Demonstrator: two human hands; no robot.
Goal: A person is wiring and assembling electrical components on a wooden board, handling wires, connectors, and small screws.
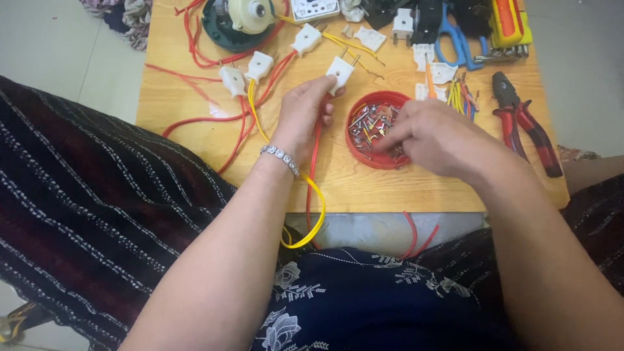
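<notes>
My left hand (302, 117) grips a white two-pin plug (340, 70) with red and yellow wires (314, 182) running from it down over the table's near edge. My right hand (432, 135) reaches into a round red lid (357, 146) filled with several small screws and metal bits; its fingertips are down among them, and whether they pinch one is hidden. Both hands hover over a small wooden table (364, 188).
Three more white plugs (259, 65) on red and yellow wires lie at the back left, near a small motor on a green base (237, 23). Red-handled pliers (523, 120), blue scissors (455, 36), a yellow tool (507, 23) and white plug parts (435, 65) lie right.
</notes>
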